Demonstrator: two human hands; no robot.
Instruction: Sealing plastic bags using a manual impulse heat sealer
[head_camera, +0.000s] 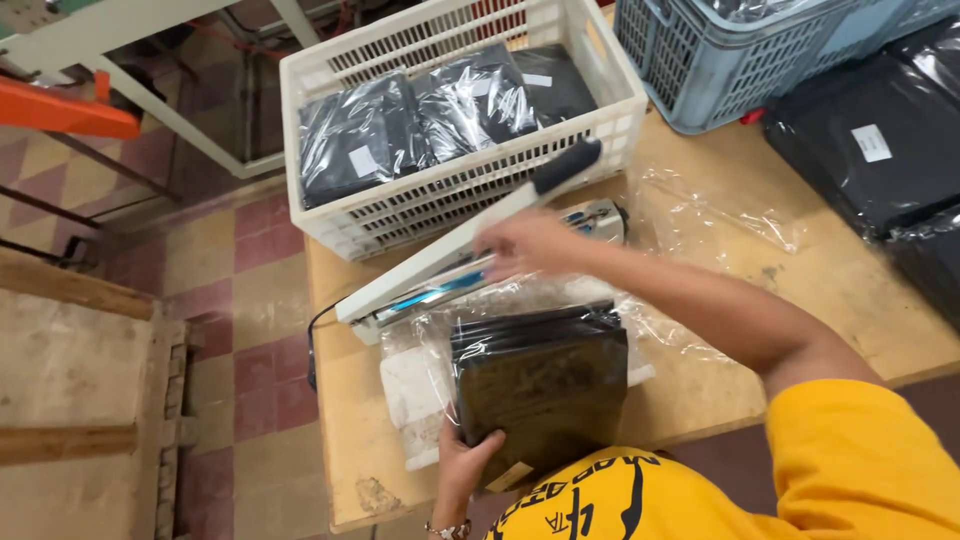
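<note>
A black folded item in a clear plastic bag (545, 385) lies on the wooden table (840, 300) in front of me. My left hand (468, 462) grips its near left corner. The bag's open end reaches toward a white impulse heat sealer (420, 285) whose arm with a black handle (566, 166) is raised. My right hand (528, 245) hovers blurred over the sealer's bar, at the bag's far edge; whether it pinches the plastic is unclear.
A white slatted crate (600, 130) with several bagged black items stands behind the sealer. A blue crate (690, 70) and stacked black packages (880, 150) sit at the right. Loose clear bags (720, 215) lie on the table. The tiled floor is at the left.
</note>
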